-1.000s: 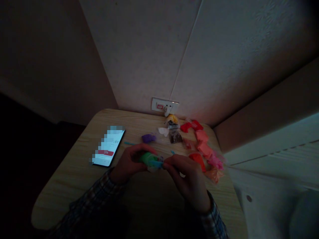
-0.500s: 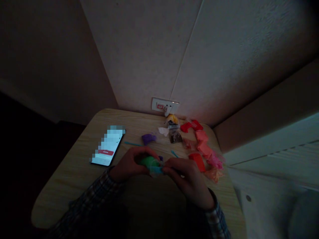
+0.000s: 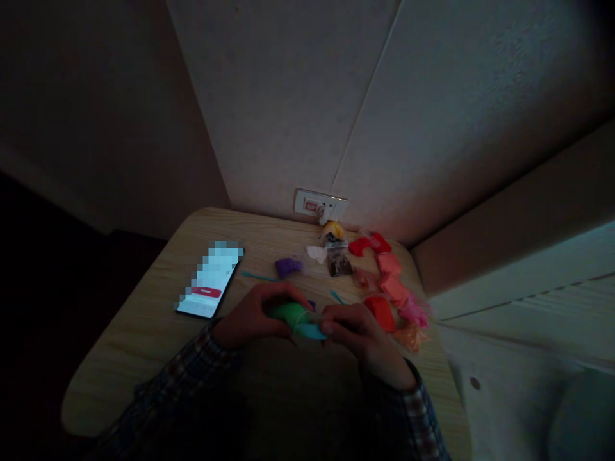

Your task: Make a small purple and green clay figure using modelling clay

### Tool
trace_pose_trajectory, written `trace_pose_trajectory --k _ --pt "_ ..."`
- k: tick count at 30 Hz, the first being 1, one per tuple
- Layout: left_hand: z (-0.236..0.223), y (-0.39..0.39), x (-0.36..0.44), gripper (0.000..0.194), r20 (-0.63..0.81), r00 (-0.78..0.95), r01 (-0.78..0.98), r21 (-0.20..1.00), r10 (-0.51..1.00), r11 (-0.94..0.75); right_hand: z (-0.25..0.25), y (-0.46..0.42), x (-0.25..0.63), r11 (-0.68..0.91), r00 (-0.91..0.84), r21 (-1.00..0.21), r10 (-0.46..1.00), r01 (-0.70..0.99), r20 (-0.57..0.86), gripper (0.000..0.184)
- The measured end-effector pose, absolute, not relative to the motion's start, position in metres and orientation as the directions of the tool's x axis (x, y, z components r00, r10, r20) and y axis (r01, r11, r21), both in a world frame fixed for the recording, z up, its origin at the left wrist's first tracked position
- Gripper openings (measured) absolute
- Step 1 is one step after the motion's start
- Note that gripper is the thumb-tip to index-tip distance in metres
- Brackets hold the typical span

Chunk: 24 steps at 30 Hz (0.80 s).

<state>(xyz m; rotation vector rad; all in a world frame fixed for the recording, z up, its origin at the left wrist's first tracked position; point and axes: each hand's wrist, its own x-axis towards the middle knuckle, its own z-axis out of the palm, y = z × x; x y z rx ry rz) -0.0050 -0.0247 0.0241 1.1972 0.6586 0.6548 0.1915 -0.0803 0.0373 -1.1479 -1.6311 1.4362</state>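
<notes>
My left hand [image 3: 248, 318] is curled around a green lump [image 3: 289, 312] that looks like modelling clay. Against its right side is a light-blue piece [image 3: 313, 331], with what looks like clear plastic film around it. The fingers of my right hand [image 3: 358, 333] pinch the right end of the blue piece. Both hands are held close together above the front of the table. A small purple bit shows just behind the fingers, mostly hidden. Blur hides the exact edge between the green and the blue.
A lit phone [image 3: 210, 282] lies at left on the wooden table [image 3: 129, 339]. Behind my hands are a purple packet [image 3: 288, 266], a dark packet [image 3: 339, 263] and a thin blue stick [image 3: 259, 276]. Red packets [image 3: 379, 314] and pink ones line the right. A wall socket [image 3: 320, 203] is behind.
My right hand has shifted slightly right, and more of the light-blue piece shows between the hands. My left hand keeps its hold on the green lump. The view has tilted slightly.
</notes>
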Motion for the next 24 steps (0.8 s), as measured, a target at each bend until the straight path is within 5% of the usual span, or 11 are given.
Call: trace_pose_trajectory --k 6,13,24 --pt "0.0208 -0.0217 -0.0054 0.035 -0.146 0.612 -0.114 0.956 0.778 0.269 0.0334 -0.0823 0.1920 0.117 -0.180 -0.940 0.982 0.321 0.060 0.037" --pt "0.0209 -0.0204 -0.0049 0.035 -0.162 0.596 -0.085 0.961 0.787 0.262 0.0375 -0.0857 0.1904 0.356 -0.180 -0.710 0.933 0.607 0.313 0.028" --pt "0.0205 -0.0199 -0.0027 0.033 -0.191 0.590 -0.007 0.970 0.785 0.242 0.0369 -0.0854 0.1939 0.417 -0.270 -0.568 0.905 0.709 0.328 0.029"
